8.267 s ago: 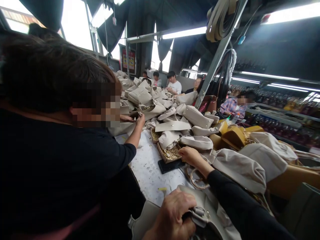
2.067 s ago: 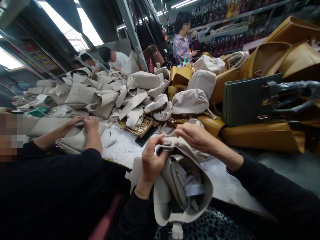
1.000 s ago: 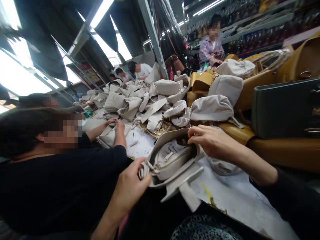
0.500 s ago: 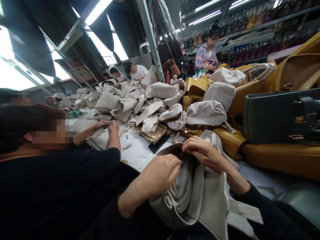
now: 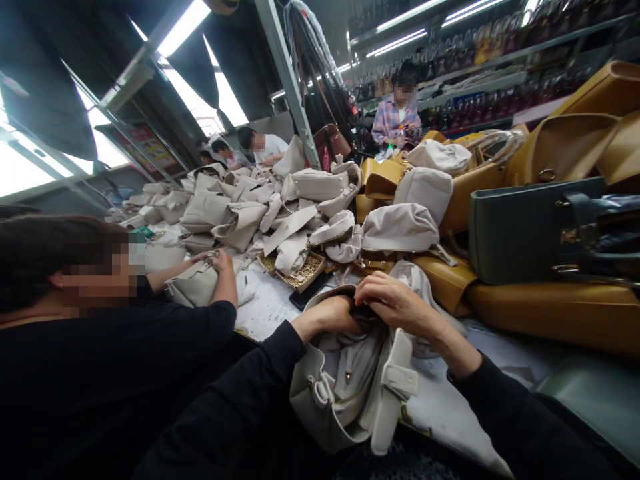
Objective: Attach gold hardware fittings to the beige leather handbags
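A light grey handbag (image 5: 320, 417) sits tilted at the table's near edge, its mouth open, with lining, a zip and a strap end showing. My left hand (image 5: 336, 313) reaches into its far side; the fingers are hidden inside. Curled at the bag's far rim, my right hand (image 5: 393, 299) grips it with the fingertips turned inward. A flap with a strap tab (image 5: 400, 381) folds over the right side of the bag. Just beyond lie a dark phone (image 5: 307, 293) and a cardboard box (image 5: 315, 272) of small gold-coloured metal parts.
Pale bags (image 5: 240, 220) are heaped along the table. Mustard bags (image 5: 550, 313) and a dark green handbag (image 5: 520, 230) are stacked at right. Close on my left, a co-worker in a dark top (image 5: 100, 373) handles a pale bag (image 5: 193, 283). Other people sit farther back.
My left hand has gone from above the opening down into the bag. The bag's flap has folded inward on the right. The view has shifted slightly.
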The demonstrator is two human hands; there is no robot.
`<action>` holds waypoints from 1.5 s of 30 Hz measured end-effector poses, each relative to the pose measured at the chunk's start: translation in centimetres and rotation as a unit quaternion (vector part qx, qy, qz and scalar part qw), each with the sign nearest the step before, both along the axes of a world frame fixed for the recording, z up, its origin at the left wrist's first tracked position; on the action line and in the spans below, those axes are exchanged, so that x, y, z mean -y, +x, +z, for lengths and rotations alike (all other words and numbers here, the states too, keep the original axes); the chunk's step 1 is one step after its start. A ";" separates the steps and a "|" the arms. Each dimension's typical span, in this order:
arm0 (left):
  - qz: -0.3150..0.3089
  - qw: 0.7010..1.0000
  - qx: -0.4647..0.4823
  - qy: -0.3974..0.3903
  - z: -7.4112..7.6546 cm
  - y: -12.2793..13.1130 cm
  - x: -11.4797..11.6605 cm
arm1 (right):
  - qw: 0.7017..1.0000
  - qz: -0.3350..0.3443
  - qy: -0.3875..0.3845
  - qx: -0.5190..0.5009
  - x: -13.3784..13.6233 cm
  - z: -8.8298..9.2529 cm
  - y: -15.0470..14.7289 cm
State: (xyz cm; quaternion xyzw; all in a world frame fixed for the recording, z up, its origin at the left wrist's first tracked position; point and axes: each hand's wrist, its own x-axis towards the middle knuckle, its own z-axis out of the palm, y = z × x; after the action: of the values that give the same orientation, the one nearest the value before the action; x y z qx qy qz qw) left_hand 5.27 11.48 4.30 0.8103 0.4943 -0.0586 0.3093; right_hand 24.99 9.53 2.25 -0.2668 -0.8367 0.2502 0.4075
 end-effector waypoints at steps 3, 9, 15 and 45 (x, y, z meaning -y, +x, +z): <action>0.021 0.998 0.055 -0.011 2.0 -1.1 1.4 | 1.000 -0.008 -0.001 -0.006 0.2 0.0 1.1; 0.206 0.871 0.379 -0.236 4.6 -2.5 4.3 | 0.999 -0.031 0.026 0.005 1.5 0.3 2.5; 0.241 0.861 0.386 -0.230 4.2 -1.8 4.3 | 0.998 -0.048 -0.039 0.033 2.8 2.0 2.4; -0.009 0.968 0.216 -0.125 5.8 -6.4 2.6 | 0.984 0.002 -0.180 0.004 3.8 0.2 3.3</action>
State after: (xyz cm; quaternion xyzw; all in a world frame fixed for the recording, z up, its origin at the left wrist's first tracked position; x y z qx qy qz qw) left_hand -1.14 8.93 10.06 0.7629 0.3972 0.0536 0.5073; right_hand 28.25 5.71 2.41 -0.3351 -0.7803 0.3969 0.3483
